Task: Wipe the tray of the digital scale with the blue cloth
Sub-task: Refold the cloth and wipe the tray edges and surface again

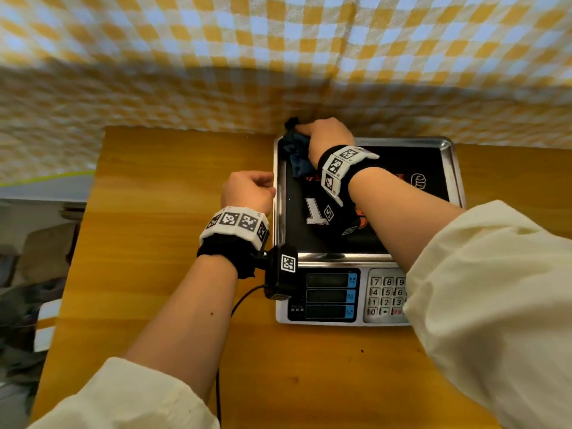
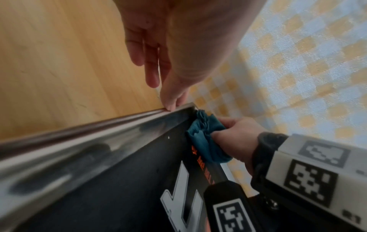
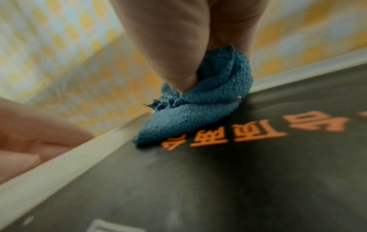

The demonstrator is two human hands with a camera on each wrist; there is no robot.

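The digital scale (image 1: 329,295) stands on a wooden table, its steel tray (image 1: 449,171) lined with a black printed surface. My right hand (image 1: 328,134) grips a bunched blue cloth (image 1: 298,162) and presses it into the tray's far left corner. The left wrist view shows the cloth (image 2: 204,138) against the corner, with the right hand (image 2: 238,136) curled round it. In the right wrist view the cloth (image 3: 194,113) lies on the black surface beside orange characters. My left hand (image 1: 247,190) sits just outside the tray's left rim (image 2: 79,141), thumb tip on the rim, fingers relaxed.
A yellow and white checked cloth (image 1: 278,57) hangs right behind the table and the tray's far edge. The scale's keypad (image 1: 387,295) faces me. A black cable (image 1: 244,298) runs over the wooden table (image 1: 154,212). Dim clutter (image 1: 31,274) lies beyond the table's left edge.
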